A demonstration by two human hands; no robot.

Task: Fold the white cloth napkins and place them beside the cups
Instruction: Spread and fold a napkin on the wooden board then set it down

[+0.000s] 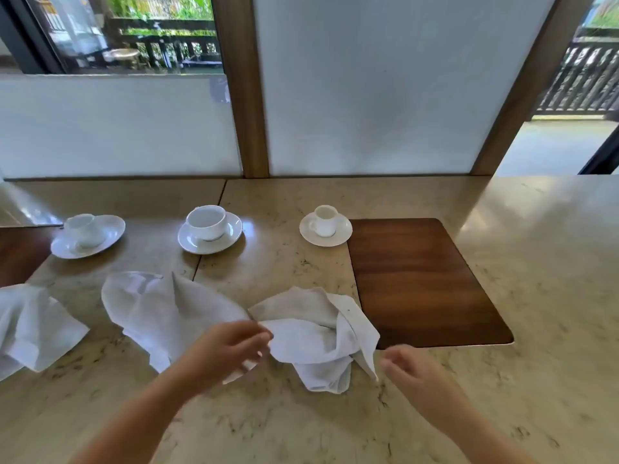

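Three crumpled napkins, none yet folded, and both hands closing on the middle one.

The left hand (231, 349) had its fingers curled at the edge of a bunched napkin (318, 339) near the front edge of the surface (536, 262), apparently pinching it, though blur hid the grip; the right hand (405, 366) hovered half-open just beside a trailing corner, holding nothing. A second napkin (160, 309) lay touching it, so a careless lift could drag both. Dragged toward the back edge, the cloth could catch the small cup (325, 221) on its saucer (341, 234), beside the wooden mat (418, 279).
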